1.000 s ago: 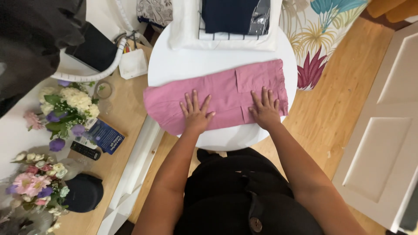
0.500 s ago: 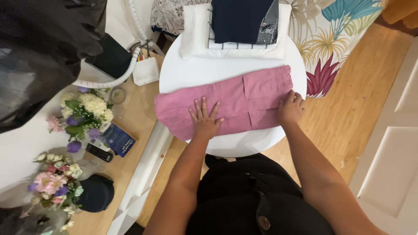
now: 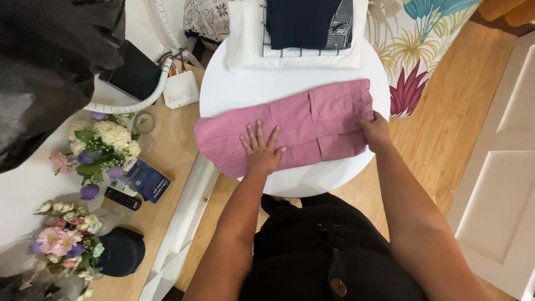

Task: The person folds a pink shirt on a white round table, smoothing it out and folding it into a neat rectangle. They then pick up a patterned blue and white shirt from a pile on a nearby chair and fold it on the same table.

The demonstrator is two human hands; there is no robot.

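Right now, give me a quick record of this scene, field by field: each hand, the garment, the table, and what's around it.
Left hand: flat, fingers spread, pressing on the pink garment
Right hand: gripping the garment's right end
Garment: folded lengthwise, lying across the round white table
Behind it: folded clothes stack
Left side: flower bouquets, remote, black cap

Bright even light; sharp; soft shadows

One pink garment (image 3: 301, 131), one round table (image 3: 245, 89), two flower bunches (image 3: 106, 147), one black cap (image 3: 120, 252).
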